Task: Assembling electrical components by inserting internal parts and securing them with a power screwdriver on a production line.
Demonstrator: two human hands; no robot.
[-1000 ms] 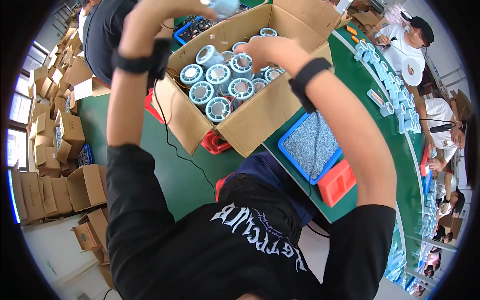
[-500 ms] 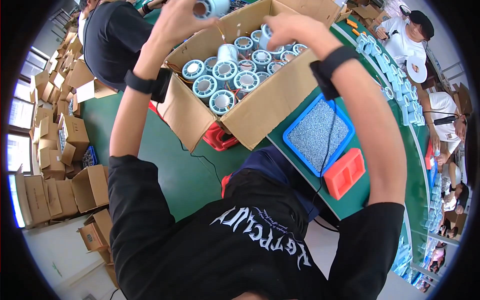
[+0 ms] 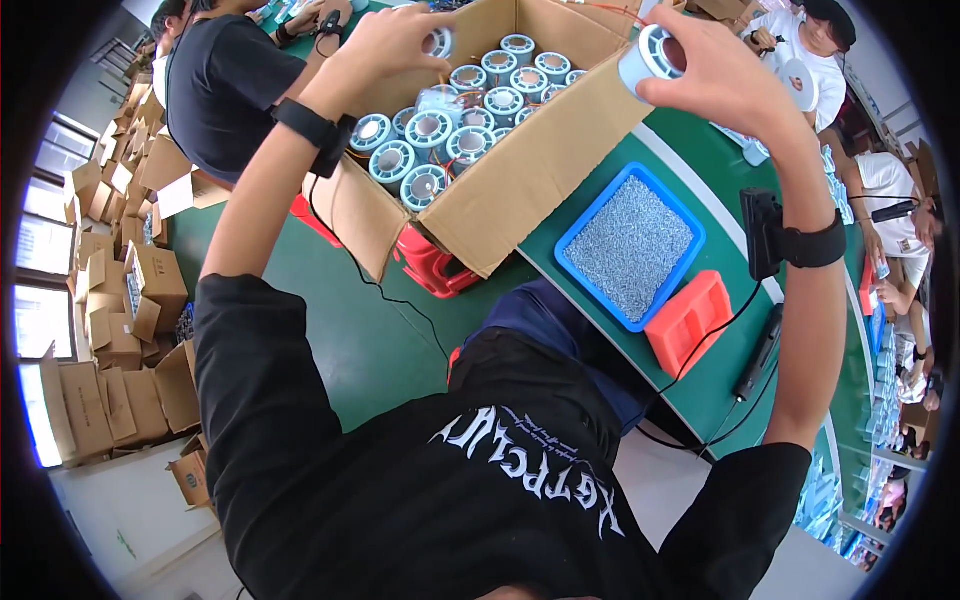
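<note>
My left hand [image 3: 395,42] is over the far left side of an open cardboard box [image 3: 545,165], its fingers closed round a light blue spool-shaped part [image 3: 438,42]. Past the box's right wall, my right hand [image 3: 715,75] grips another light blue spool-shaped part [image 3: 645,65], tilted, with thumb and fingers on opposite sides. A thin orange-red wire runs left from near this part. Inside the box, several like parts [image 3: 429,130] stand upright in rows with wires among them. A clear plastic-looking piece [image 3: 438,98] lies on top of them.
A blue tray [image 3: 572,258] of small metal pieces and a red divided tray [image 3: 690,320] sit on the green table, near a black pen-shaped power tool [image 3: 760,352]. A red stool [image 3: 432,265] is beneath the box. Co-workers sit left and right; cartons [image 3: 155,285] pile up at left.
My right hand has lifted a part out of the box and carried it right, beyond the wall. My left hand has lowered its part toward the box. The black tool now shows.
</note>
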